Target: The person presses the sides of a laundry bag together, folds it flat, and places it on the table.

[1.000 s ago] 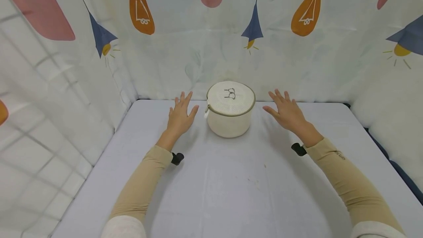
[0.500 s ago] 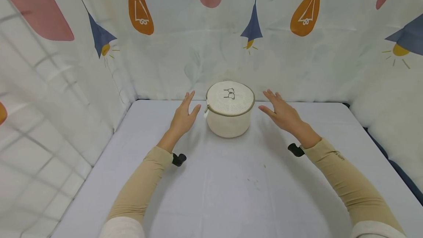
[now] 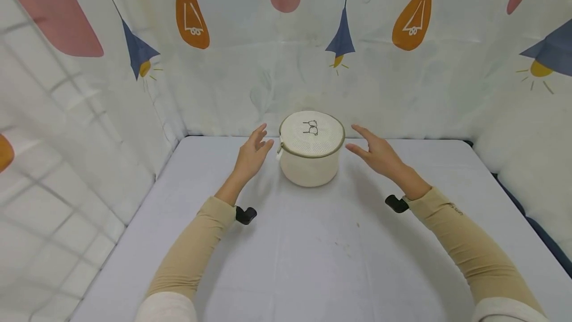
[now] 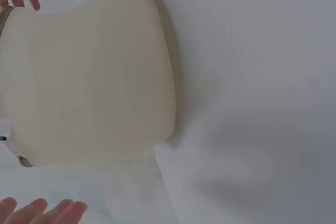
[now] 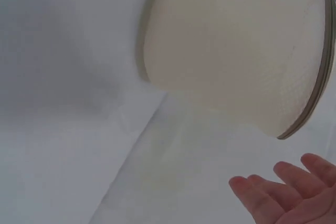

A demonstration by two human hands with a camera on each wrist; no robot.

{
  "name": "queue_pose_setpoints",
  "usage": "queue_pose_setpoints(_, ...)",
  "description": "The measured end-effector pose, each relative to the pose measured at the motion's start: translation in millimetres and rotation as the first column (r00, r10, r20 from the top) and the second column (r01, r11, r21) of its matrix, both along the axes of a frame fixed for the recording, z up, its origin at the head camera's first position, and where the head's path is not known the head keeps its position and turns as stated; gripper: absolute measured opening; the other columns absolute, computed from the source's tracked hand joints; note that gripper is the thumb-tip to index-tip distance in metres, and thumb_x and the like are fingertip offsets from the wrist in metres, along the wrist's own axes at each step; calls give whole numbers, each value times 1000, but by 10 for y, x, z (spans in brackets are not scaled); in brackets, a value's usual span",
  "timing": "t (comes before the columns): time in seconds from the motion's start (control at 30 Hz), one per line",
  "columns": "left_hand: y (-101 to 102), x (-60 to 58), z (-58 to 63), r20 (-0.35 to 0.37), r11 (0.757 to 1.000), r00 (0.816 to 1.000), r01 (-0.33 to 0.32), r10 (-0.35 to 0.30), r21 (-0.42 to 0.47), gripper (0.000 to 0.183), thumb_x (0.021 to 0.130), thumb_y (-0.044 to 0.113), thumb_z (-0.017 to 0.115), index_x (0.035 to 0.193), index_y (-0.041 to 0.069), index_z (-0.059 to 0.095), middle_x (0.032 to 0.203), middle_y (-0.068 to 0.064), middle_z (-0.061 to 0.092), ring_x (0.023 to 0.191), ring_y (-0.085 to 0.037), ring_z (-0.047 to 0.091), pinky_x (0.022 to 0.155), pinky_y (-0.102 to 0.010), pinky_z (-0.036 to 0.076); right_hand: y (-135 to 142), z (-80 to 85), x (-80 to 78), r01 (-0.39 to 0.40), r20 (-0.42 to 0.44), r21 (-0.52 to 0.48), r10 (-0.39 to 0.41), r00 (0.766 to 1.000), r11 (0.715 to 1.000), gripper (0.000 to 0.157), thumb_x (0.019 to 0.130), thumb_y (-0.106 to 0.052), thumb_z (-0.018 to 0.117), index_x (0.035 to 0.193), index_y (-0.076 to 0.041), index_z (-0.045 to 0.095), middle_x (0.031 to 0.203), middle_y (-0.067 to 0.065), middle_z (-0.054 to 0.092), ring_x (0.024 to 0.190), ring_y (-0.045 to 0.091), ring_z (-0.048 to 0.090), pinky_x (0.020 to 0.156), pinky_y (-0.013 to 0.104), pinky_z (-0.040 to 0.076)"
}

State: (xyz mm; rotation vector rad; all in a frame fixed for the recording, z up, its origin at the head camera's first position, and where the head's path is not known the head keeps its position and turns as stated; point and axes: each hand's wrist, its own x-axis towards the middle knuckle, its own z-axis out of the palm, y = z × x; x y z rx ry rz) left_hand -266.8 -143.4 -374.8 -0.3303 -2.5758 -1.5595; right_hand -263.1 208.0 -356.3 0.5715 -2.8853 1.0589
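A round cream mesh laundry bag [image 3: 309, 170] stands upright at the far middle of the table, its flat top edged by an olive zipper and marked with a small black line drawing. The zipper pull and a white tag show on its left side. My left hand [image 3: 251, 157] hovers just left of the bag, fingers lightly bent and apart from it. On the other side my right hand [image 3: 380, 155] faces it, thumb and fingers spread, with a small gap to the rim. Both wrist views show the bag [image 4: 89, 77] between the two hands, neither holding anything.
A white cloth covers the table [image 3: 308, 257]. Right behind the bag hangs a white curtain [image 3: 214, 88] printed with lamps and bulbs; more of it closes off the left and right sides. A small black camera mount sits on each wrist.
Both hands have moved inward toward the bag from either side, and their spread fingers have drawn closer together and bent a little. The bag has stayed in place.
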Motion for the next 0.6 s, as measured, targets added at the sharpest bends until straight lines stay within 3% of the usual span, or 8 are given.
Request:
queue_pose_setpoints(0.2, 69, -24, 37, 64, 992, 998, 22, -29, 121, 59, 108, 29, 54, 162, 17, 33, 157, -16, 44, 136, -38, 51, 94, -54, 54, -37, 0, -24, 18, 106, -241, 8, 994, 970, 68, 106, -30, 61, 159, 1, 31, 161, 22, 34, 144, 41, 38, 112, 54, 39)
queue_pose_setpoints(0.33, 95, -28, 56, 99, 983, 994, 31, -49, 180, 57, 109, 26, 52, 162, 17, 32, 157, -16, 43, 136, -37, 51, 95, -54, 54, -68, 6, -25, 31, 155, -355, 25, 988, 934, 64, 105, -22, 61, 157, 3, 33, 159, 24, 37, 141, 41, 44, 105, 52, 47)
queue_pose_setpoints(0.6, 113, -37, 104, 188, 953, 980, 7, -67, 304, 58, 109, 24, 53, 162, 14, 33, 156, -18, 44, 131, -38, 55, 98, -50, 53, -122, 13, -57, 82, 230, -425, 20, 973, 901, 64, 105, -17, 61, 158, 3, 31, 159, 24, 36, 139, 42, 45, 98, 43, 53)
